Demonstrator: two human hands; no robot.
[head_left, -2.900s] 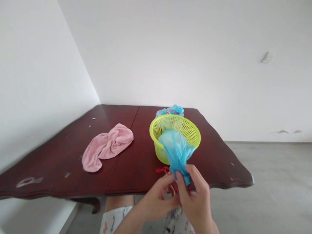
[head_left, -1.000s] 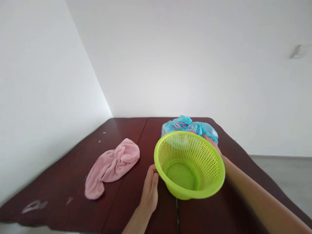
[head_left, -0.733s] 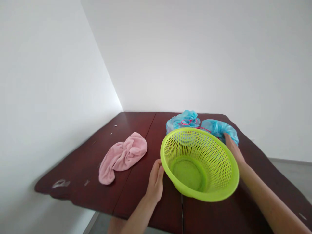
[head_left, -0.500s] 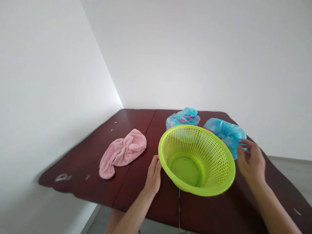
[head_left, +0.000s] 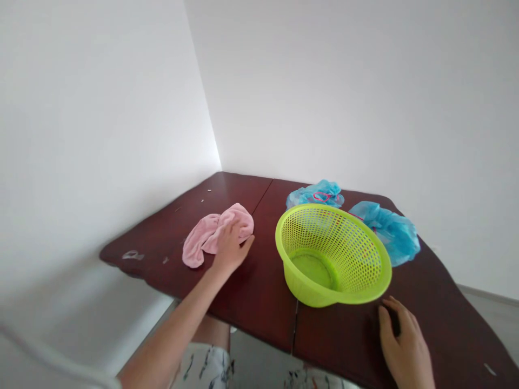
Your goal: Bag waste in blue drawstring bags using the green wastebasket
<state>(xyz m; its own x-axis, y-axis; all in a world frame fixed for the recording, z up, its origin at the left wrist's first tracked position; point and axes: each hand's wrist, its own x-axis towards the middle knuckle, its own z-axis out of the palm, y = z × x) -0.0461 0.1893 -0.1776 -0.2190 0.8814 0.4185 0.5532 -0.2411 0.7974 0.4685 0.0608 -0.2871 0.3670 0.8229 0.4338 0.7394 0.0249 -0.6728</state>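
Observation:
My left hand (head_left: 232,247) rests on a crumpled pink cloth (head_left: 206,229) at the left of the table, its fingers spread over the fabric. A lime-green plastic colander (head_left: 314,297) stands upright near the middle, with nothing visible inside. Just beyond its lower right rim, my right hand (head_left: 405,340) hovers at or on the tabletop with thumb and fingers apart, holding nothing. Behind the colander lies one blue plastic bag (head_left: 300,197) with pink ties, and a second blue bag (head_left: 395,232) sits to its right; both are partly hidden by the colander.
The dark red wooden table (head_left: 259,286) has seams across its top and wavy edges. White walls meet behind it at the left. Small white scraps (head_left: 133,255) mark the surface on the left.
My left hand has let go of the colander's side and moved left onto the pink cloth. My right hand has come down and nearer. The view has shifted slightly left.

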